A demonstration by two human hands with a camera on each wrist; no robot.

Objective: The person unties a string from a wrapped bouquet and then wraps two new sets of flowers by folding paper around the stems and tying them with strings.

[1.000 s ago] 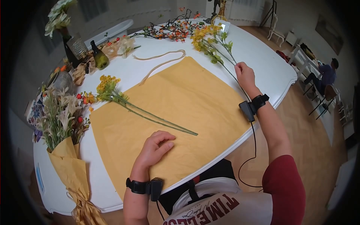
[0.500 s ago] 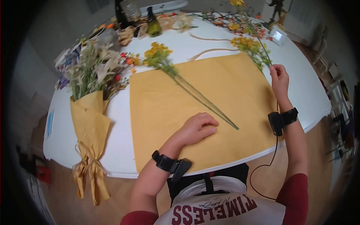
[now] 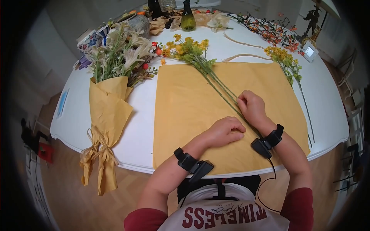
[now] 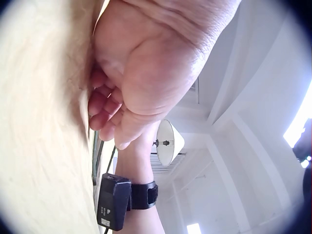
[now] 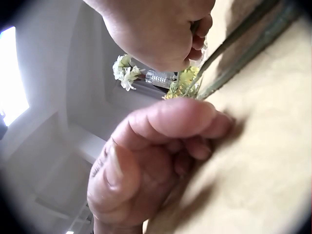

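Observation:
On a sheet of tan wrapping paper point(image 3: 192, 127) lie yellow artificial flower sprays point(image 3: 189, 48) with long green stems, blooms over the far edge. My right hand point(image 3: 252, 107) pinches a stem low down, above the paper; in the right wrist view its fingers point(image 5: 200, 34) curl by the green stems point(image 5: 239, 68). My left hand point(image 3: 226, 131) rests on the paper beside the stem ends, fingers loosely bent, holding nothing; the left wrist view shows its palm point(image 4: 156, 73) close against the paper. Another yellow spray point(image 3: 284, 59) lies at the paper's right edge.
A wrapped bouquet point(image 3: 110, 104) lies left, its tied end over the table edge. At the back stand a green bottle point(image 3: 188, 19), a grey vase point(image 3: 138, 26) and a figurine point(image 3: 311, 21). Orange-berried branches point(image 3: 269, 32) and a ribbon point(image 3: 246, 56) lie behind the paper.
My right hand has brought a yellow flower spray from the right side leftward over the paper, laying its blooms with the others. The left hand stays on the paper; the head view has turned left.

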